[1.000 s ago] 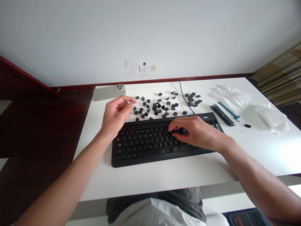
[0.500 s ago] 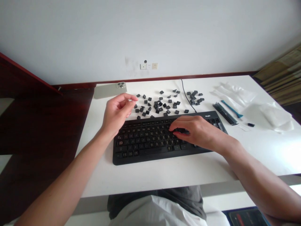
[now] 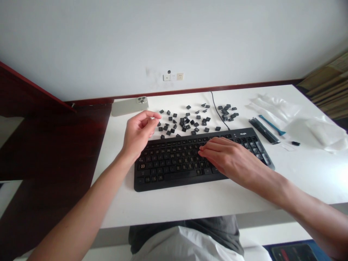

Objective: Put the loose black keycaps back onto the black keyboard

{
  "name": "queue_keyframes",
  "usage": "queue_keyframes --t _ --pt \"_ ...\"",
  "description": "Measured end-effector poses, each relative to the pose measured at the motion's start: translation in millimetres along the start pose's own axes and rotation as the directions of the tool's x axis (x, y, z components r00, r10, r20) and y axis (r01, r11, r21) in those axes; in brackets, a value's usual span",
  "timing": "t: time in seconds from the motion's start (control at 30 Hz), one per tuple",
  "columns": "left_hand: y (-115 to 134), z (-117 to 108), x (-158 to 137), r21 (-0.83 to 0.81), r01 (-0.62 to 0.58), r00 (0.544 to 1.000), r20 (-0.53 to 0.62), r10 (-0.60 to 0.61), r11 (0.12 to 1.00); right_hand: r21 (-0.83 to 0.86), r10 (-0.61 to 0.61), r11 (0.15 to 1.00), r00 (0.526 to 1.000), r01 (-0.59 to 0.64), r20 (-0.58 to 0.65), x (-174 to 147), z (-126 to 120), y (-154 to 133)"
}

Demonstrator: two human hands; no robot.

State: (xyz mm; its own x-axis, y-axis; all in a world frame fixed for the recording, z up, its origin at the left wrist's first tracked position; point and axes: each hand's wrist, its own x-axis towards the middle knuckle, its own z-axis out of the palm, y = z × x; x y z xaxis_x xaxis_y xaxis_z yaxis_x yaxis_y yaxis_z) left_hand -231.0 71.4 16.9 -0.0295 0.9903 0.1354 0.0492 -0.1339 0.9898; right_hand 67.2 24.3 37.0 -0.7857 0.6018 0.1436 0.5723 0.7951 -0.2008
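A black keyboard [image 3: 174,174] lies on the white table, many of its key positions lacking caps. Over the upper middle of it is my right hand [image 3: 224,154], fingers drawn together and tips down at the keys; whatever sits between them is hidden. My left hand [image 3: 140,132] hovers at the keyboard's upper left corner. Its thumb and forefinger are brought together in a loose pinch, and I cannot make out anything in it. Behind the keyboard, close to the left fingertips, loose black keycaps [image 3: 187,127] lie scattered.
A second cluster of keycaps [image 3: 226,113] sits right of the cable [image 3: 216,108]. A phone [image 3: 126,107] lies at the back left. On the right are a dark strip-shaped packet [image 3: 263,130], a blue pry tool [image 3: 272,125], a small black piece [image 3: 295,143] and clear plastic bags [image 3: 324,132].
My right hand's thumb and fingers have closed together over the keys, where a gap showed before. My left hand keeps its curled pose. The whole view has shifted slightly.
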Motion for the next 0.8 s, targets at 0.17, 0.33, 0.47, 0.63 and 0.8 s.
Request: queue_keyframes --t 0.17,0.33,0.47,0.63,0.8 --pt "-1 0 0 0.022 -0.009 1.000 -0.002 0.009 1.000 -0.118 -0.018 0.993 0.994 0.006 -0.108 -9 7 -7" --pt "0 0 -2 0.092 -0.050 0.999 0.014 0.049 0.995 -0.122 0.020 0.992 0.983 -0.043 -0.182 -19 21 -15" --pt "2 -3 -3 0.262 -0.172 0.985 0.027 0.171 0.950 0.004 0.065 0.998 0.976 -0.066 -0.208 -20 24 -7" --pt "-1 -7 -3 0.422 -0.254 0.965 0.056 0.255 0.870 0.149 0.138 0.984 0.943 -0.095 -0.305 -9 -10 22" --pt "-5 -10 -2 0.475 -0.249 0.966 0.057 0.253 0.844 0.116 0.264 0.965 0.881 -0.237 -0.393 16 -55 77"
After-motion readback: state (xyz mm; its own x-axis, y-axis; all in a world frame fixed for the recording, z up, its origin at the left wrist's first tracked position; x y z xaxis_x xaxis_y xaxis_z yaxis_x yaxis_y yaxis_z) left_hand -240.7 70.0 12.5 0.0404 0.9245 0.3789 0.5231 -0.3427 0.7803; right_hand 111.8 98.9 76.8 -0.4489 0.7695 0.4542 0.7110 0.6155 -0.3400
